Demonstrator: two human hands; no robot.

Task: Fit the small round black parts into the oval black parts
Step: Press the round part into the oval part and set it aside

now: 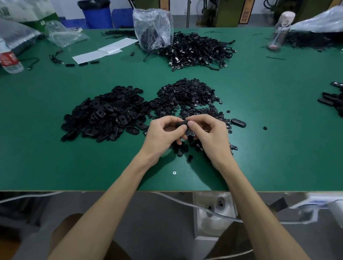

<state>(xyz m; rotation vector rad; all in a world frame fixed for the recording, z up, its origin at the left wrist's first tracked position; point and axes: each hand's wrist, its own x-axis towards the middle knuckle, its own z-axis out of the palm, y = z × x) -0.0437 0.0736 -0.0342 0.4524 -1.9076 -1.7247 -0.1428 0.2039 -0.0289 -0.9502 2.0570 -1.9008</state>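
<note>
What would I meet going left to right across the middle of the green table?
pile of oval black parts, pile of small round black parts, lone oval part, stray small part, dark heap at the right edge

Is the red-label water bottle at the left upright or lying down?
Lying down: the water bottle rests on its side on the green table.

Even, cool light from overhead, moderately bright. Soft, short shadows lie on the green counter [47, 154] at lower centre. Wide-angle distortion bows the counter's near edge and stretches the corners. The centre is sharp; the upper corners are softer, with pale glare on the bag [326, 18] at upper right.
</note>
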